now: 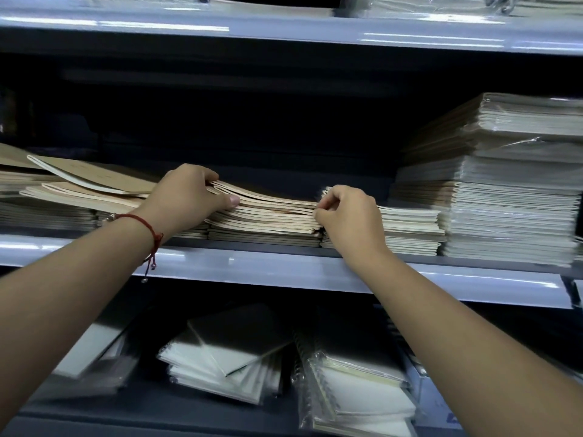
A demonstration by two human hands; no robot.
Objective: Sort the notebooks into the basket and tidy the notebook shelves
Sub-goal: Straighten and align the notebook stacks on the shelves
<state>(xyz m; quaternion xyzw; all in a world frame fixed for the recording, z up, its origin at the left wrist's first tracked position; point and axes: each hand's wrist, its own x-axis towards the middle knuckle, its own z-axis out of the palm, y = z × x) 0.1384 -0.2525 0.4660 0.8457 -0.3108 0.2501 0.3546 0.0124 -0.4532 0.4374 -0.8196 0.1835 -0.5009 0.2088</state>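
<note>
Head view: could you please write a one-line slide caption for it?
Both hands, left and right, grip a stack of tan notebooks on the middle shelf.

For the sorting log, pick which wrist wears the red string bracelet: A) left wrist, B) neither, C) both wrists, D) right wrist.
A: the red string bracelet circles the wrist behind the left hand; the wrist behind the right hand is bare.
</note>
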